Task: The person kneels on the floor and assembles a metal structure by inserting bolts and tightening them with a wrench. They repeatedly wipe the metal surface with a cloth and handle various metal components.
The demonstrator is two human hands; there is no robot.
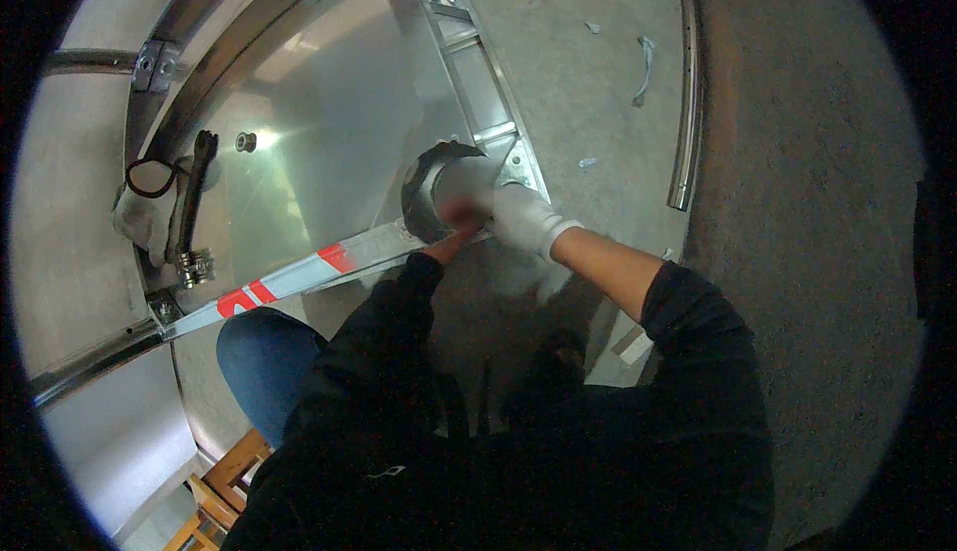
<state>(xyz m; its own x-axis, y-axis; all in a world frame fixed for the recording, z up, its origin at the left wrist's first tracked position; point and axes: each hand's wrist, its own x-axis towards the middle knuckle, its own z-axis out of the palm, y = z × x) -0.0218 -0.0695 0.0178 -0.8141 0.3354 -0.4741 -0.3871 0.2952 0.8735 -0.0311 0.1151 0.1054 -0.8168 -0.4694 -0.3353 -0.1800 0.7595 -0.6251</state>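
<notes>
Head view: white-gloved right hand (523,220) and blurred left hand (465,214) close together by silver metal frame corner (514,164); couldn't tell either grip. Dark round piece (423,174) sat at their ten o'clock.

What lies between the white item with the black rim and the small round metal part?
In the head view, a dark wrench-like tool lies between the white item and the small round metal part.

wooden furniture (234,468), pale scrap (647,58) on grey floor (563,63), metal tube (689,93)
</notes>
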